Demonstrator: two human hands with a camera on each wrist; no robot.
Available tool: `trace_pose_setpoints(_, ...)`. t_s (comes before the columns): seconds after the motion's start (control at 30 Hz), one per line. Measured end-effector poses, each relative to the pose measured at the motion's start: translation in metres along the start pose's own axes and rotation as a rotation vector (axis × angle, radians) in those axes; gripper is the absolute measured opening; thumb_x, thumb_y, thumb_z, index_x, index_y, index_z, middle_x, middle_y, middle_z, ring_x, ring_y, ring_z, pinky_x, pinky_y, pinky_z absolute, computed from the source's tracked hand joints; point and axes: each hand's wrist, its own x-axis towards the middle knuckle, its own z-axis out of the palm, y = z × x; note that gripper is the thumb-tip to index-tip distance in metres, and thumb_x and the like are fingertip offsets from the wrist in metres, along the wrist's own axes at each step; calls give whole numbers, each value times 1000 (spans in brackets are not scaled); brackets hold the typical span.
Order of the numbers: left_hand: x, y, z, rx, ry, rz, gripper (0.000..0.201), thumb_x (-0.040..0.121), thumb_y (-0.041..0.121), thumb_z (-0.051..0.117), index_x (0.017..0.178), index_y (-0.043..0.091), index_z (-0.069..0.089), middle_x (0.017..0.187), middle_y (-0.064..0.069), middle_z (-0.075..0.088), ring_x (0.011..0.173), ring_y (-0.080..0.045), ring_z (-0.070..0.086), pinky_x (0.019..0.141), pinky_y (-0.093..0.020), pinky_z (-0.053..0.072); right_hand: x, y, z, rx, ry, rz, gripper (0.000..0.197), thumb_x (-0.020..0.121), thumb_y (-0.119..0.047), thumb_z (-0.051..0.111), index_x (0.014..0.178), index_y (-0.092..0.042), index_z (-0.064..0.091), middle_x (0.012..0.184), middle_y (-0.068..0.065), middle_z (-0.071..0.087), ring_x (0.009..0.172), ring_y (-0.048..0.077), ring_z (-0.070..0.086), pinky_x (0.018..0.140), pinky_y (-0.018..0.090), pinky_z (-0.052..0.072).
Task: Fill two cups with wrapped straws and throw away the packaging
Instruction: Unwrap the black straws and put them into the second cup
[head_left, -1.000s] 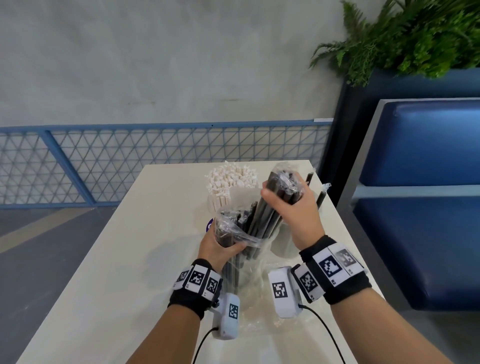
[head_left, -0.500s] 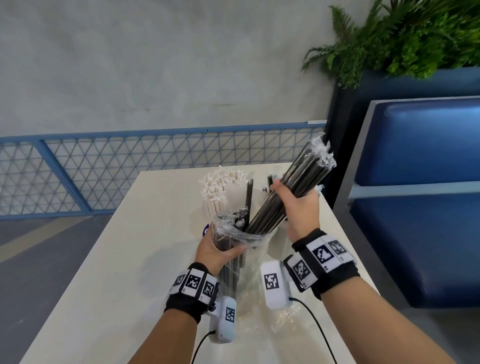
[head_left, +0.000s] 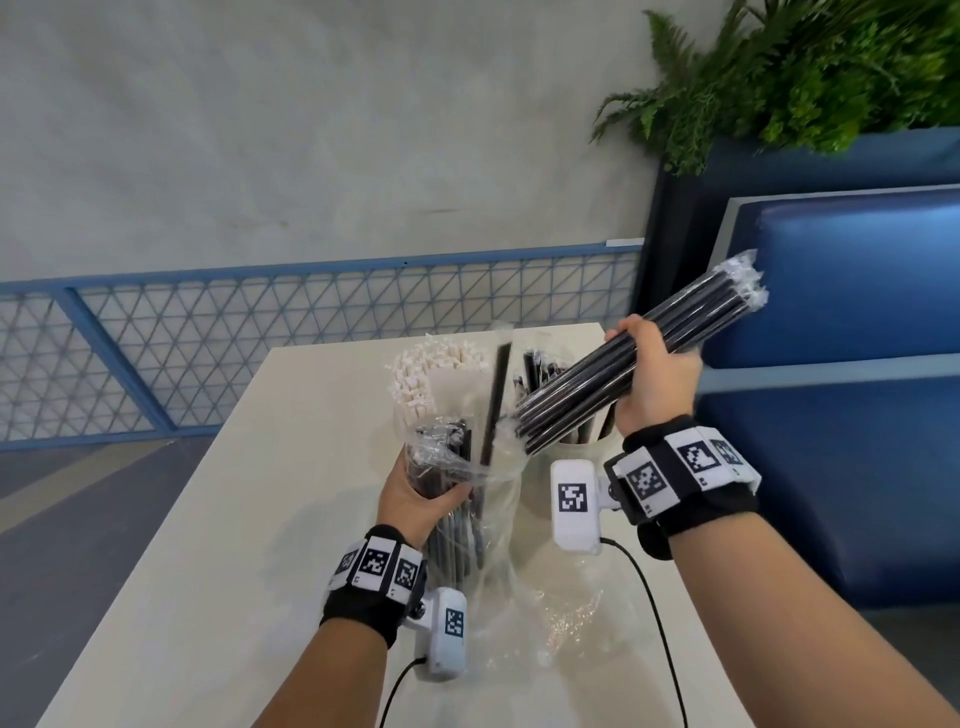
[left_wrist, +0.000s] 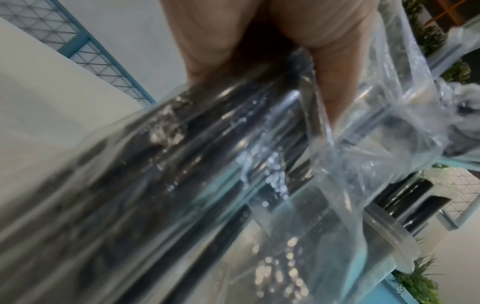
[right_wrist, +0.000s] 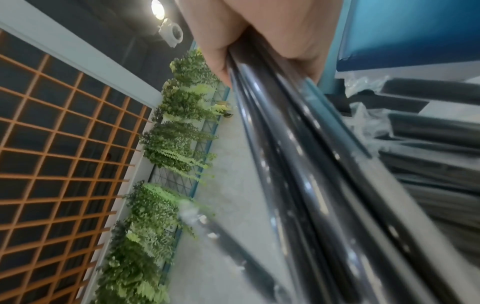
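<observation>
Above the right side of the desk (head_left: 218, 519), the right hand (head_left: 655, 382) has its grip curled round a bundle of black wrapped straws (head_left: 623, 364), tilted with its far end up to the right over a cup (head_left: 576, 457) holding more black straws. Nearer and to the left, the left hand (head_left: 415, 493) grips the clear plastic bag (head_left: 493, 519), upright on the desk with black straws inside. White wrapped straws (head_left: 436, 374) stand in a far cup.
</observation>
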Motion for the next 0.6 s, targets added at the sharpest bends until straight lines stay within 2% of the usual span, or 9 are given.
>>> trace_pose_setpoints(0.1,3,-3,-1,-5,24,-9,56,64,0,80,112,14,56,104,1,66,104,-18,61,95,-35,47,3,-4,-2,9,47,-63,27,64,-10,66,87,-10,52,73,7,59,71,24,60,72,42,54)
trace_pose_setpoints(0.17,4,-5,-1,8,29,-11,58,63,2,81,115,12,56,109,-4,66,107,-21,61,98,-39,46,3,-3,-3,-11,67,-97,29,62,-13,66,87,-16,52,76,8,60,77,27,61,82,52,54)
trace_pose_setpoints(0.27,5,-6,-1,35,28,-18,62,64,4,81,120,10,54,116,-7,64,112,-21,58,100,-38,44,0,-3,-2,-62,58,-135,33,61,-18,67,91,-19,53,80,10,63,79,28,63,86,57,52)
trace_pose_setpoints(0.33,5,-5,0,35,33,-14,61,65,3,80,120,10,54,114,-6,64,111,-20,58,99,-34,44,-2,-4,0,-118,35,-182,35,64,-18,67,96,-17,53,82,9,66,81,25,66,88,50,53)
trace_pose_setpoints(0.37,6,-5,0,34,35,-16,60,65,3,80,119,10,54,113,-5,64,110,-20,58,99,-35,44,-2,-5,2,-151,19,-216,32,69,-16,66,98,-16,52,81,6,66,81,21,66,88,44,54)
trace_pose_setpoints(0.43,5,-4,0,38,26,-24,60,65,3,80,119,11,54,113,-6,64,111,-21,59,101,-39,44,-5,-7,6,-216,-13,-275,27,79,-12,64,101,-19,50,84,5,68,80,12,67,83,30,55)
trace_pose_setpoints(0.47,5,-3,0,42,22,-27,61,65,4,81,119,10,54,114,-7,64,111,-21,59,102,-41,44,-7,-8,8,-240,-26,-301,28,81,-11,64,104,-19,50,91,7,68,83,11,67,82,26,54)
trace_pose_setpoints(0.53,5,-2,-1,42,20,-37,68,60,14,85,120,10,53,115,-7,64,111,-22,59,102,-42,45,-10,-6,10,-292,-39,-346,35,82,-13,65,114,-12,50,105,11,67,94,14,66,86,25,54)
trace_pose_setpoints(0.6,3,-1,-2,30,16,-42,81,48,33,84,120,12,53,115,-6,65,110,-21,60,101,-44,45,-9,-1,9,-324,-41,-379,44,83,-14,66,123,-5,48,113,9,64,100,13,63,89,20,52)
